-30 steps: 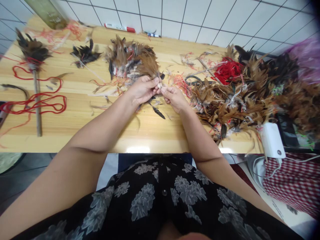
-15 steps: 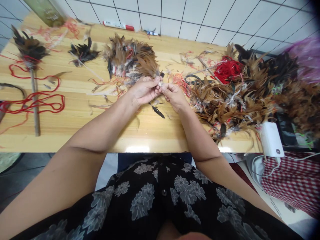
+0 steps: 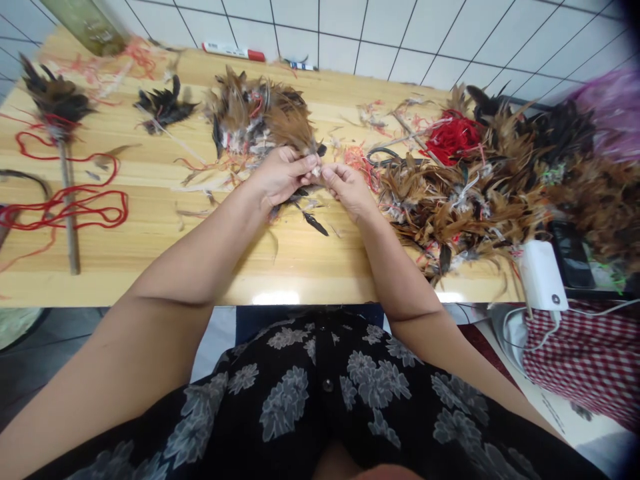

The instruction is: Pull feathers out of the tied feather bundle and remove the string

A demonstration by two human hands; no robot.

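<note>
My left hand (image 3: 287, 175) pinches the pale base of a small feather bunch (image 3: 295, 127) over the middle of the table. The brown feathers point away from me and overlap a larger pile of brown feathers (image 3: 235, 110) behind. Just to its right, my right hand (image 3: 347, 189) has thumb and forefinger pressed together close to that base. Whatever lies between those fingertips is too small to make out. A loose dark feather (image 3: 315, 223) lies below the hands, with more dark feathers partly hidden under my left hand.
On the left, a stick with dark feathers (image 3: 67, 193) lies by loops of red cord (image 3: 107, 207). Heaped brown feathers (image 3: 450, 207), a red string bundle (image 3: 454, 137) and a white charger-like box (image 3: 544, 275) occupy the right. A red-capped marker (image 3: 233, 51) rests by the tiled wall.
My right hand has drawn slightly away from my left, leaving a small gap between the fingertips. My left hand keeps its pinch, shifting a little left in view.
</note>
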